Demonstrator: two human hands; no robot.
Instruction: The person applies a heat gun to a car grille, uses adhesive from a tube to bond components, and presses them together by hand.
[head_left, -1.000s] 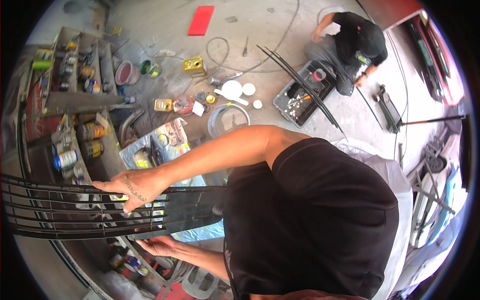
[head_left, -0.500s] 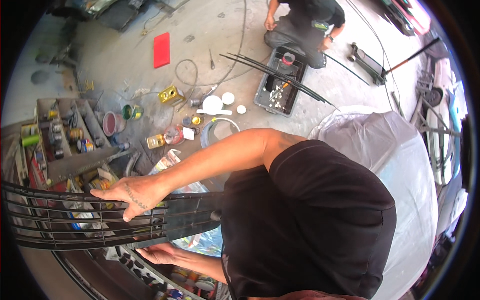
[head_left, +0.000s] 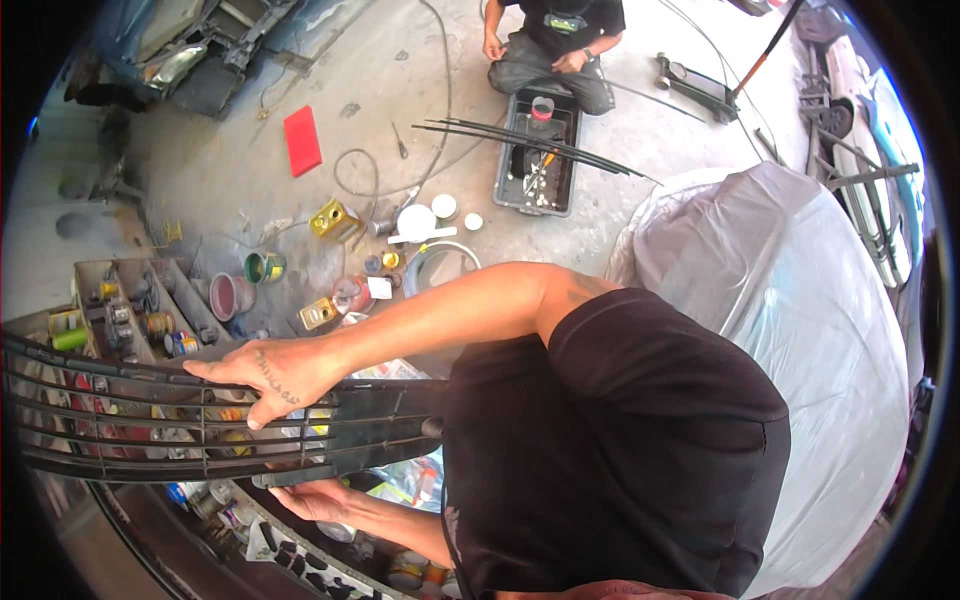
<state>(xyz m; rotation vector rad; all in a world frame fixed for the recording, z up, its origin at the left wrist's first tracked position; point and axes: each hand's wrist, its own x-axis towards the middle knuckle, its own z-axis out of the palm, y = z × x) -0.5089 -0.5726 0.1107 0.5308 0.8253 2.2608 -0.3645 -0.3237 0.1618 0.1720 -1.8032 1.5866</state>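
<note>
Black slatted car grille (head_left: 150, 425) held level at lower left of frame; right hand (head_left: 262, 375) flat, fingers spread on top to steady it; left hand (head_left: 318, 498) cupped beneath, bearing its weight; paint cans (head_left: 262, 268) on floor beyond.

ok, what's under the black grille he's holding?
Through the black grille slats: paint cans and a compartmented rack. The right hand lies on top, the left hand beneath. The solid end hides the rest.

my left hand (head_left: 318, 497) partly hidden under the black grille (head_left: 200, 420), grille's left end cut off, seated person's (head_left: 556, 45) head out of frame
</note>
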